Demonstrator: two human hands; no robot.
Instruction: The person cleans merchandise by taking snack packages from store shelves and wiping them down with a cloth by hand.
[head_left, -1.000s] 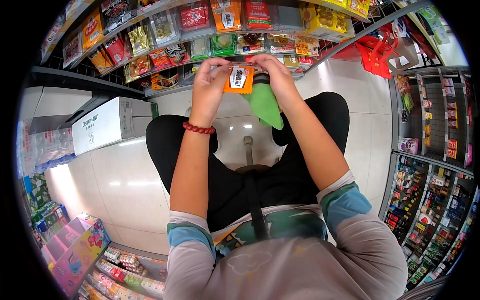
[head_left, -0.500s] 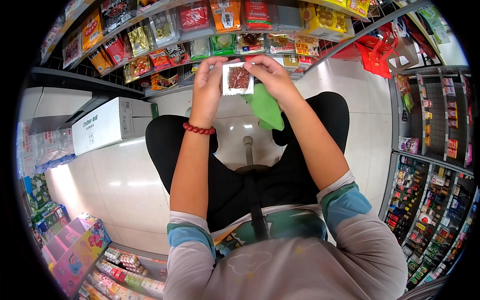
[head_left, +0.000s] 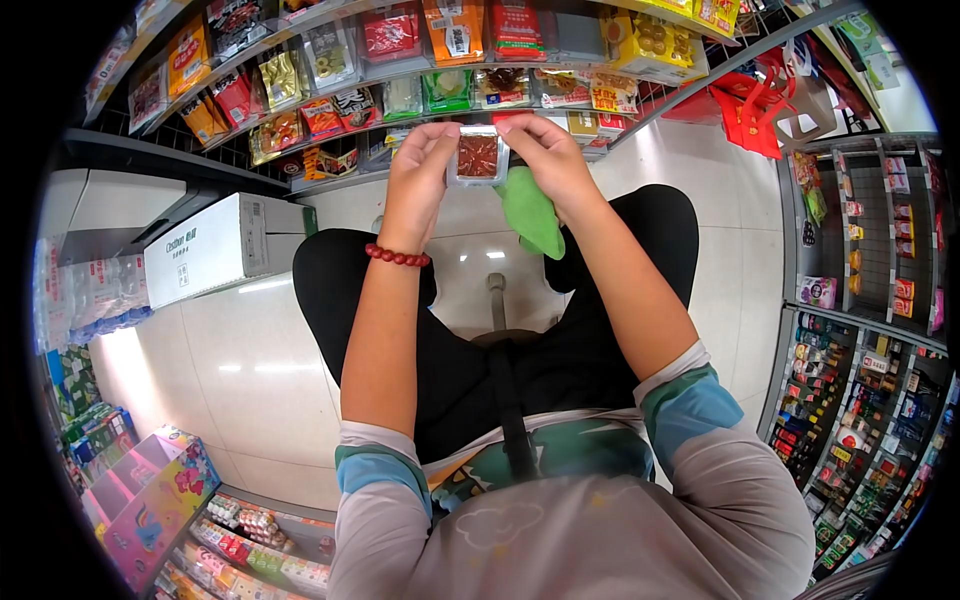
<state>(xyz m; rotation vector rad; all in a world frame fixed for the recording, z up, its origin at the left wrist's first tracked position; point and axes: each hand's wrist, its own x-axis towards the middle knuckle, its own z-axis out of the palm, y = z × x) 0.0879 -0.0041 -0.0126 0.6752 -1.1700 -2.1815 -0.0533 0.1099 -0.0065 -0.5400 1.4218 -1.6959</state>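
Red-brown, one packet (head_left: 478, 157) sits between my left hand (head_left: 421, 168) and right hand (head_left: 556, 165), both pinching it, beside one green cloth (head_left: 532, 213).

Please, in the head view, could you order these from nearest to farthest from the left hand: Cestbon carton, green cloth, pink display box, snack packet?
From the left hand:
1. Snack packet: pinched in its fingertips.
2. Green cloth: to the right, hanging below the right hand.
3. Cestbon carton: to the left.
4. Pink display box: lower left.
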